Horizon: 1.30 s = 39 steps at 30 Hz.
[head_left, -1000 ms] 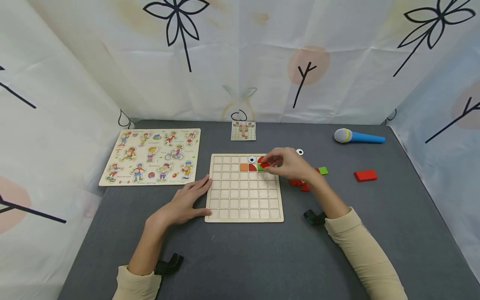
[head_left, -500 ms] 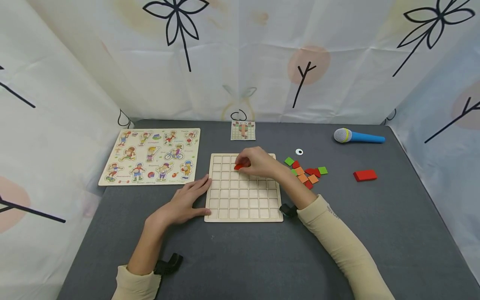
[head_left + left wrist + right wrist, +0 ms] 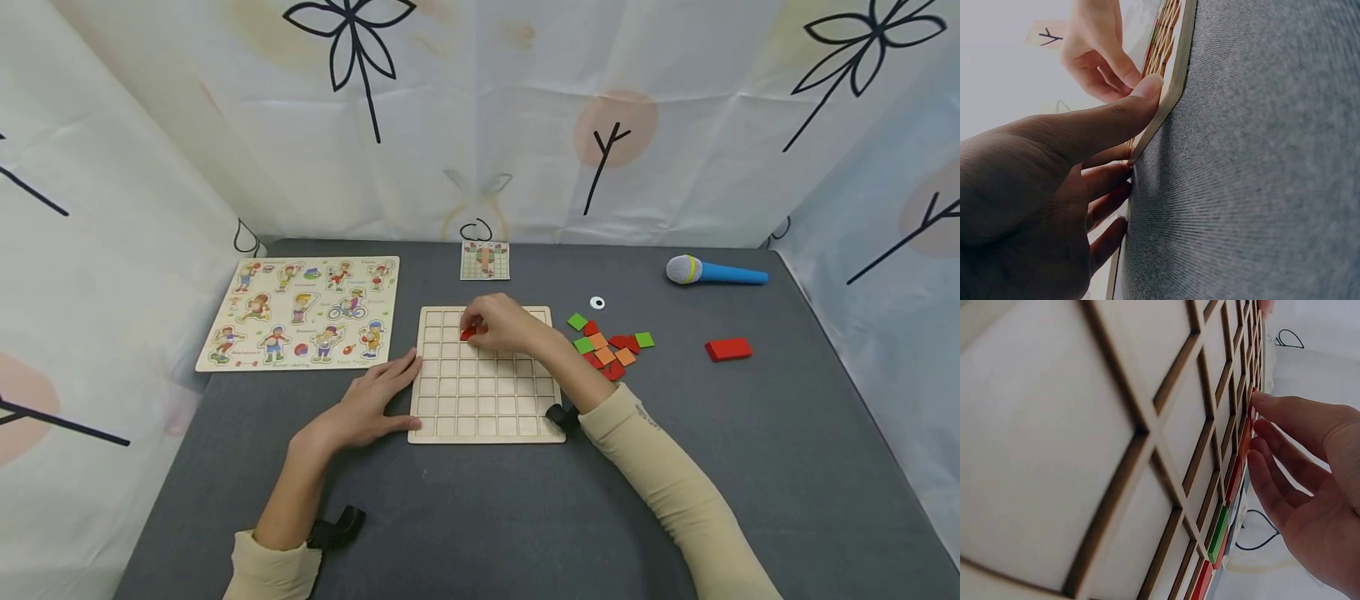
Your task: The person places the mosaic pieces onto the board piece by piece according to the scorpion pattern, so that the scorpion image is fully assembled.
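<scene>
A wooden grid board [image 3: 487, 398] lies flat at the table's middle. My right hand [image 3: 501, 322] is over its upper rows, thumb and fingertips pinching a small red tile [image 3: 468, 333] at a cell. In the right wrist view the right hand [image 3: 1310, 469] has its thumb at that tile; a green tile [image 3: 1218, 534] and several red and orange ones sit in nearby cells. My left hand [image 3: 371, 397] rests along the board's left edge, fingers extended. The left wrist view shows the left hand [image 3: 1079, 169] with its thumb on the board's corner and its fingertips against the side.
Loose red, orange and green tiles [image 3: 604, 354] lie right of the board, with a white eye tile [image 3: 597, 303] behind them. A picture puzzle board [image 3: 300, 315] is at left, a small pattern card [image 3: 484, 261] behind, a red block [image 3: 728, 349] and toy microphone [image 3: 716, 271] at right.
My right hand has moved left across the top of the board, carrying the red tile from the right-hand columns to a cell further left. The left hand has stayed in place.
</scene>
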Each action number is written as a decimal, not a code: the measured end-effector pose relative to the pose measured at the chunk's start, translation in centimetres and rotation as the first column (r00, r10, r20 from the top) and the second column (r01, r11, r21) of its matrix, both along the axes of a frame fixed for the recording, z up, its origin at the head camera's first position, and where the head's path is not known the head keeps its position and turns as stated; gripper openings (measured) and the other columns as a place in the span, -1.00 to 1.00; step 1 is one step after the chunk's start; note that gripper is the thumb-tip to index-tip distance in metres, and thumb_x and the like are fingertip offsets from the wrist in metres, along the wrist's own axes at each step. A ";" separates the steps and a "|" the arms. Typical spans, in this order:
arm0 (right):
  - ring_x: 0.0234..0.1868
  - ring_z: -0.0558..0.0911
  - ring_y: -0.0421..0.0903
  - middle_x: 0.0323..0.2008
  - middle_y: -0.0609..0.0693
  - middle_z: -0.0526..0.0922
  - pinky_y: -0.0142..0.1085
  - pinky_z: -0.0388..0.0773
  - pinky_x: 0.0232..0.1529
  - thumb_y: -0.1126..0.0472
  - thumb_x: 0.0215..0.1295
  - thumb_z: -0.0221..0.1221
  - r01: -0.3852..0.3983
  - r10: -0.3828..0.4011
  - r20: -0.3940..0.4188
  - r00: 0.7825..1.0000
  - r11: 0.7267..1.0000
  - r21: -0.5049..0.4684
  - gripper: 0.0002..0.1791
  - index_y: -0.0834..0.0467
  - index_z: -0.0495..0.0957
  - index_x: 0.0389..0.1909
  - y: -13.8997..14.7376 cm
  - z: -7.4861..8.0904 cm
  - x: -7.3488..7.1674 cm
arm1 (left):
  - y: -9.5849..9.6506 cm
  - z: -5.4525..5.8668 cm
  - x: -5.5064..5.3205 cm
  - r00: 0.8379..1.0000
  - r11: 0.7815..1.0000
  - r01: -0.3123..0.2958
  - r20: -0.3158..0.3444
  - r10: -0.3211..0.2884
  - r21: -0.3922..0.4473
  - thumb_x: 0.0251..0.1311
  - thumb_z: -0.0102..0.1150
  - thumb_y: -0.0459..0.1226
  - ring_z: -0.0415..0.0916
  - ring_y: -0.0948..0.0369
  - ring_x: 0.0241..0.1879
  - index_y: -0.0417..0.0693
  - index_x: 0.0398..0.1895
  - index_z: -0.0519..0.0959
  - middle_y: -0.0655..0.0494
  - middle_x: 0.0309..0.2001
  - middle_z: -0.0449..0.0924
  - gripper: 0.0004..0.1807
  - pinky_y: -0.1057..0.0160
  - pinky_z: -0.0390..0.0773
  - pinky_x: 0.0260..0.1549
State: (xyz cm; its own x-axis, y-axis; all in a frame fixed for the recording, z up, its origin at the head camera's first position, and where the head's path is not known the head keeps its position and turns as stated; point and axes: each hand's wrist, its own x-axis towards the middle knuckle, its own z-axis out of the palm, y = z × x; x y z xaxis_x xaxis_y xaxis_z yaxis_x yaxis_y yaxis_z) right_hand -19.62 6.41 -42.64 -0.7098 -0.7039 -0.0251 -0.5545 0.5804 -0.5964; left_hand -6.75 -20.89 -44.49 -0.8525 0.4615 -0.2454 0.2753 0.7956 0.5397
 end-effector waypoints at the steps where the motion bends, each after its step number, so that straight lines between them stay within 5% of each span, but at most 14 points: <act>1: -0.08 0.78 0.02 -0.10 0.12 0.85 -0.18 0.72 0.02 0.37 0.38 0.38 -0.002 0.002 -0.001 1.000 1.000 0.000 -0.83 0.24 0.80 -0.05 0.0 0.0 0.0 | 0.0 0.0 0.0 1.000 1.000 0.000 -0.001 0.000 -0.001 0.36 0.47 0.00 0.05 -0.30 0.70 -0.10 0.77 0.09 -0.12 0.79 -0.04 0.07 -0.52 0.15 0.49; 21: -0.10 0.76 0.07 -0.06 0.16 0.83 -0.11 0.72 -0.01 0.33 0.39 0.41 0.030 -0.032 -0.017 0.999 0.994 -0.104 -0.80 0.27 0.79 -0.01 3.6 0.3 1.2 | 0.0 0.2 0.0 1.000 1.000 -0.012 0.029 0.011 0.017 0.37 0.47 -0.01 0.01 -0.27 0.72 -0.07 0.77 0.08 -0.09 0.80 -0.06 0.07 -0.52 0.14 0.49; 32: -0.04 0.76 0.15 -0.02 0.21 0.82 0.00 0.73 0.04 0.34 0.36 0.44 0.132 -0.127 0.043 0.991 0.978 -0.162 -0.73 0.29 0.78 0.05 7.8 0.5 2.3 | 0.1 0.3 0.0 1.000 1.000 -0.008 0.026 0.007 0.007 0.37 0.47 -0.02 0.02 -0.26 0.71 -0.07 0.77 0.08 -0.09 0.80 -0.06 0.06 -0.51 0.14 0.49; 39: 0.02 0.76 0.12 0.04 0.20 0.82 0.01 0.72 0.06 0.32 0.38 0.44 0.248 -0.239 0.082 0.968 0.959 -0.134 -0.71 0.26 0.77 0.09 11.0 0.4 2.7 | 0.2 0.4 0.1 1.000 1.000 -0.010 0.028 0.010 0.004 0.37 0.47 -0.02 0.03 -0.27 0.71 -0.08 0.77 0.08 -0.09 0.80 -0.06 0.06 -0.50 0.15 0.50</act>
